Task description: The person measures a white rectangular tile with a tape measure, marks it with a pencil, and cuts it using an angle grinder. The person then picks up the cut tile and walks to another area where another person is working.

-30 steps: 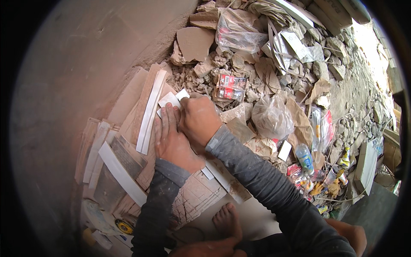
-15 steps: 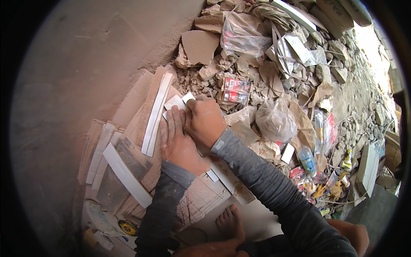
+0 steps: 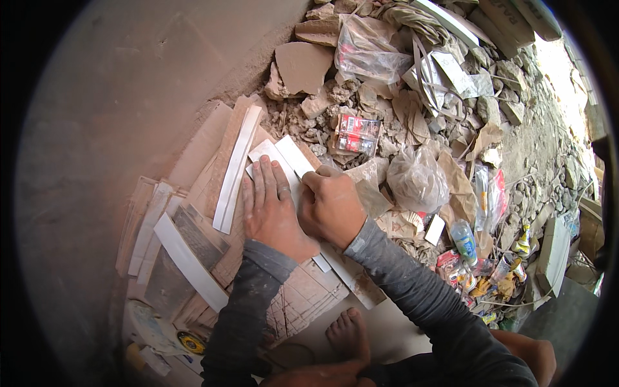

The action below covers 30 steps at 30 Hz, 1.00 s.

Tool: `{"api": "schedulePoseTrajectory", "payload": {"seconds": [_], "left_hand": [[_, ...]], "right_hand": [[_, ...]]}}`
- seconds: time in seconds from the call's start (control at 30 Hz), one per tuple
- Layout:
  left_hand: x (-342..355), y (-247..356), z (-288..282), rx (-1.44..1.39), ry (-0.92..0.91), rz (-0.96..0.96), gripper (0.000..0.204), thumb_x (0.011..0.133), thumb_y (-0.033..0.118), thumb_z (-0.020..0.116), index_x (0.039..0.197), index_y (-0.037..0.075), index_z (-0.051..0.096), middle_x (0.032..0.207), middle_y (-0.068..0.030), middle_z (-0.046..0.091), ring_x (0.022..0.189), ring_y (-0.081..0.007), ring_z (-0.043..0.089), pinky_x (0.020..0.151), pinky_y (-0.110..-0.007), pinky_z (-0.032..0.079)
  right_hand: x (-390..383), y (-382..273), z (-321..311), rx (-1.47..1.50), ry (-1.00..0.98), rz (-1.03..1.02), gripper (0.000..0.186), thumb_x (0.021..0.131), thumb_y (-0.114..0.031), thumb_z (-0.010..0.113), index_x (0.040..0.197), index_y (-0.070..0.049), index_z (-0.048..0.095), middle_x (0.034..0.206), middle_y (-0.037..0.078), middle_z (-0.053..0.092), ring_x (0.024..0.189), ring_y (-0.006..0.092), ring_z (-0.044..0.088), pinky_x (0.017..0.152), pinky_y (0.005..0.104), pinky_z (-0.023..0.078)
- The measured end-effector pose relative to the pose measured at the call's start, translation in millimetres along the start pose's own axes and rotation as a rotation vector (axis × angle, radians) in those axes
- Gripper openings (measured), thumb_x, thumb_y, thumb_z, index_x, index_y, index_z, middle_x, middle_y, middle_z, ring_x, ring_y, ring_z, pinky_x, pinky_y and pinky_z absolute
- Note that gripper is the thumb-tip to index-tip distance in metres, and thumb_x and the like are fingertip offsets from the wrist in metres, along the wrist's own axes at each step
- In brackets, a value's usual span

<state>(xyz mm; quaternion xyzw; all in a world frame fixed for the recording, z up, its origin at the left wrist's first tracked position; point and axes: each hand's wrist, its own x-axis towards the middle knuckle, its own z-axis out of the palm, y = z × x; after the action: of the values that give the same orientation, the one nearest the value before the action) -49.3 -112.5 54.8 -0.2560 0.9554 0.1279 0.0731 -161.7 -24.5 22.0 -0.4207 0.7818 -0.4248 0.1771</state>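
My left hand (image 3: pixel 274 209) lies flat, fingers stretched out, on a white tile strip (image 3: pixel 263 151). Close beside it, my right hand (image 3: pixel 332 206) is closed in a fist over a second white strip (image 3: pixel 293 157). What its fingers hold, if anything, is hidden under the hand. Both strips slant from the upper left toward my foot and rest on a stack of dusty pinkish boards (image 3: pixel 303 300) with scored lines. Left of my hands, another narrow white strip (image 3: pixel 235 174) lies on a brown board.
More tile offcuts (image 3: pixel 190 264) lean at the left, above a power tool with a yellow disc (image 3: pixel 191 342). Rubble (image 3: pixel 303 68), a clear plastic bag (image 3: pixel 418 180), a red packet (image 3: pixel 356 135) and a plastic bottle (image 3: pixel 463 242) spread to the right. My bare foot (image 3: pixel 348 332) is near the boards.
My right hand has slid toward me and slightly right along the strip, uncovering more of its white far end. The left hand has stayed almost in place.
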Motion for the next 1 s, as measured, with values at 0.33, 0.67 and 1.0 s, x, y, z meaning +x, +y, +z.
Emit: {"api": "schedulePoseTrajectory", "payload": {"seconds": [0.33, 0.67, 1.0], "left_hand": [[-1, 6, -6, -0.012, -0.01, -0.012, 0.126, 0.062, 0.032, 0.081, 0.157, -0.019, 0.017, 0.169, -0.0354, 0.017, 0.161, -0.0435, 0.012, 0.132, -0.052, 0.002], [0, 6, 2, 0.015, 0.021, -0.019, 0.127, 0.061, 0.034, 0.081, 0.159, -0.017, 0.017, 0.168, -0.035, 0.018, 0.161, -0.0421, 0.012, 0.132, -0.05, 0.003], [0, 8, -7, 0.001, -0.041, -0.041, 0.136, 0.061, 0.042, 0.089, 0.159, -0.017, 0.014, 0.169, -0.0353, 0.016, 0.161, -0.0421, 0.012, 0.132, -0.049, 0.004]], "right_hand": [[34, 4, 12, -0.07, 0.012, -0.087, 0.015, 0.082, -0.009, 0.065, 0.082, 0.005, 0.068, 0.078, 0.029, 0.065, 0.078, 0.0462, 0.066, 0.075, 0.0521, 0.055], [-3, 7, 3, -0.015, 0.085, -0.065, 0.007, 0.082, -0.003, 0.065, 0.082, 0.004, 0.068, 0.079, 0.025, 0.064, 0.071, 0.0454, 0.065, 0.067, 0.0519, 0.053], [-73, 0, -26, 0.004, 0.001, 0.073, 0.002, 0.084, -0.001, 0.068, 0.085, 0.001, 0.069, 0.081, 0.02, 0.063, 0.073, 0.0421, 0.066, 0.067, 0.0491, 0.054]]}}
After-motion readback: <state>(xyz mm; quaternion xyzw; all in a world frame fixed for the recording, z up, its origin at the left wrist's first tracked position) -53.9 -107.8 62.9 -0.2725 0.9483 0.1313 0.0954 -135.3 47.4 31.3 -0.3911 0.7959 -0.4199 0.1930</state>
